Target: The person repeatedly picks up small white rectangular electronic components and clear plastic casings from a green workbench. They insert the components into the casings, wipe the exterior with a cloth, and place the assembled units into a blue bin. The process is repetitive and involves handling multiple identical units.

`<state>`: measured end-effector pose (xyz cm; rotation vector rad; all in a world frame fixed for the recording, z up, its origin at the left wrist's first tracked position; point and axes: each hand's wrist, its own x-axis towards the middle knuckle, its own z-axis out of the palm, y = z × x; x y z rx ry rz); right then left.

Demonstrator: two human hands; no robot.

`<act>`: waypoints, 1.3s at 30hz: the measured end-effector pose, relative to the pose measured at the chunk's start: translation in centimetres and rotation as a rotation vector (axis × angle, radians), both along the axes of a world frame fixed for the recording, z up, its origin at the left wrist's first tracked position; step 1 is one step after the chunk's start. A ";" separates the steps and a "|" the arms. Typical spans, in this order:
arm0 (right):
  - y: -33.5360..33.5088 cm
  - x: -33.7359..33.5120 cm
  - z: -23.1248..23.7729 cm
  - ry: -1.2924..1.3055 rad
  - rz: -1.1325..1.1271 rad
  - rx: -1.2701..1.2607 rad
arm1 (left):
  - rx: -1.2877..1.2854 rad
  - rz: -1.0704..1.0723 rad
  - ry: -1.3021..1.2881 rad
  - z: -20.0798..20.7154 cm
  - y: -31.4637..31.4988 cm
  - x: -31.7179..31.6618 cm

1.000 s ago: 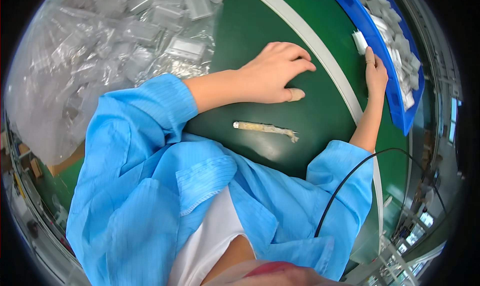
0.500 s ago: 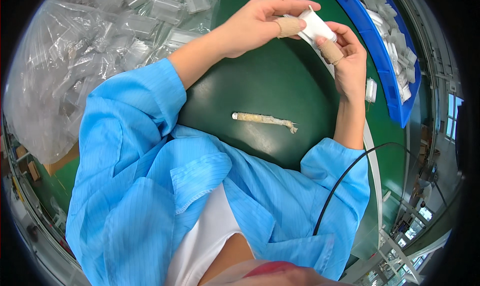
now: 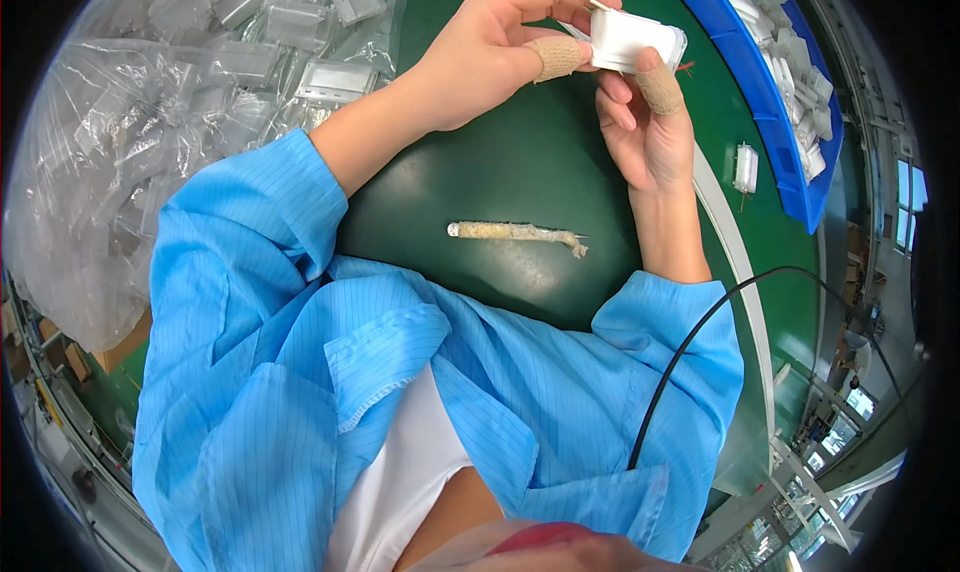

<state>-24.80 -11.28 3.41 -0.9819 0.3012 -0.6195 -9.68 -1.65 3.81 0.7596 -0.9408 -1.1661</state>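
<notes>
Between my two hands, above the far side of the green table, is a small white plastic case (image 3: 628, 38) with a thin red wire end at its right side. My left hand (image 3: 505, 47) pinches its left end, the thumb wrapped in tan tape. From below, my right hand (image 3: 650, 122) grips the case, its taped thumb lying on the near face and the other fingers partly hidden behind. A slim tool wrapped in yellowish tape (image 3: 510, 232), with a thin pointed tip at its right end, lies on the table nearer my body.
A large clear plastic bag (image 3: 90, 172) of translucent cases fills the left. At the far right stands a blue bin (image 3: 740, 82) of white parts. Another small white part (image 3: 746, 168) lies beside it. A black cable (image 3: 690, 342) crosses my right sleeve.
The white case has turned to lie more level and shifted slightly left. My right hand has moved left, its fingers now below and behind the case; the left hand has also moved slightly left.
</notes>
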 end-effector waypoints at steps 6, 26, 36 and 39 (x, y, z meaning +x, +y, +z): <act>-0.3 -0.7 0.8 0.107 -0.072 -0.296 | 0.015 0.026 -0.105 0.4 0.8 -0.1; 0.3 -0.1 0.8 0.295 -0.218 -0.609 | 0.052 0.168 -0.037 -1.5 -0.2 -1.0; 0.4 0.1 0.6 0.264 -0.278 -0.491 | 0.218 0.067 0.228 -1.3 -0.4 -0.9; 0.2 0.2 0.4 0.318 -0.296 -0.590 | 0.242 0.075 0.187 -0.9 0.1 -0.8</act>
